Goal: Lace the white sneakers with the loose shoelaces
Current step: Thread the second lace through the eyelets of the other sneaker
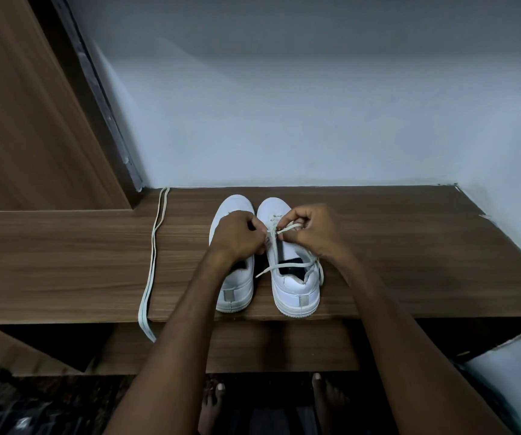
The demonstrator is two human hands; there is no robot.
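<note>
Two white sneakers are sitting side by side on the table (378, 246), toes toward the far wall. The left hand (237, 235) and right hand (311, 229) are each pinching the lace (287, 266) over the right sneaker (295, 287), apparently at its eyelets. The left sneaker (234, 291) is lying partly under the left wrist. A spare lace (152, 265) is trailing off the table's near edge at left.

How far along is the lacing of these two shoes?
Done: a lace already crosses the first eyelets of the right sneaker. In hand: the left hand and right hand pinch that lace midway up. Left: that shoe's upper eyelets and the whole left sneaker, whose spare lace lies on the wooden shelf.
</note>
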